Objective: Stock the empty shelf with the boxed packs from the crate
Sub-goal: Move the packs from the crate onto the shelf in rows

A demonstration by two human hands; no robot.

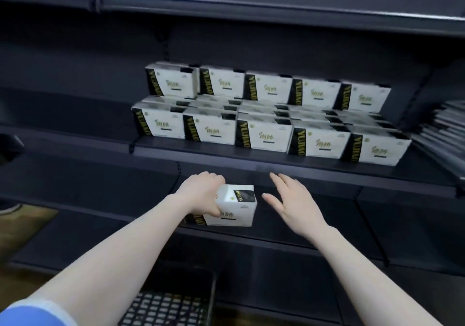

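White carton with a black-and-yellow side band: that is the pack (pixel 232 206) we have in play. Our left hand (pixel 205 192) grips it from its left end, fingers curled over the top edge, thumb down on the front face. The pack sits low, in front of the dark lower shelf (pixel 276 240), tilted slightly, with its top panel turned toward us. We cannot tell whether it already rests on that shelf or is only held against it.

Our right hand (pixel 293 203) is released, fingers straight and spread, palm facing left toward the pack. It is just beside the pack's right end, apart from it, not touching.

Key relation: the pack lies to the left of the right fingers, long axis running left to right along the shelf front. The left hand is the one in contact and the right is the nearer free hand. We judge the coming move is the right palm closing on the right end to steady or square the pack.

Above, the stocked shelf (pixel 226 155) carries rows of matching packs (pixel 264 130), with a second tier along the back. The dark crate (pixel 176 298) sits below between our forearms; its contents are not visible here.
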